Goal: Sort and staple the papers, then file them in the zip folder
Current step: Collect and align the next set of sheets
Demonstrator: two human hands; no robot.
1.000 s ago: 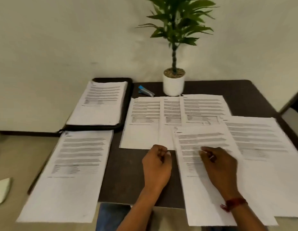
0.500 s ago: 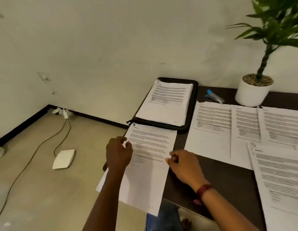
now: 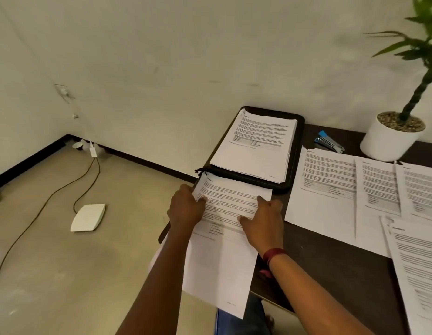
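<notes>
Both hands sit on one stack of printed papers (image 3: 224, 228) at the table's near-left corner; the stack overhangs the table (image 3: 331, 257) edge toward me. My left hand (image 3: 186, 209) curls over the stack's left edge, thumb on top of the sheet, fingers wrapped under where I cannot see them, so it grips that edge. My right hand (image 3: 263, 221) lies on the stack's right side, thumb and forefinger spread on the page; whether the other fingers hook under the right edge, I cannot tell. A red band (image 3: 274, 253) circles the right wrist.

Just beyond the hands, touching the stack's far edge: the black zip folder (image 3: 294, 170), lying flat, with a second pile of printed sheets (image 3: 256, 146) resting on it.

Right of the right hand, apart from it: a row of overlapping printed pages (image 3: 331, 189) spread on the dark tabletop, and nearer to me on that side another page (image 3: 418, 262) running off frame.

Beyond those pages, far right of the hands: a blue stapler (image 3: 328, 142), and just beside it a white plant pot (image 3: 389, 141).

Left of the left hand, down on the floor: a flat white device (image 3: 88, 217) with a cable (image 3: 41, 204).
</notes>
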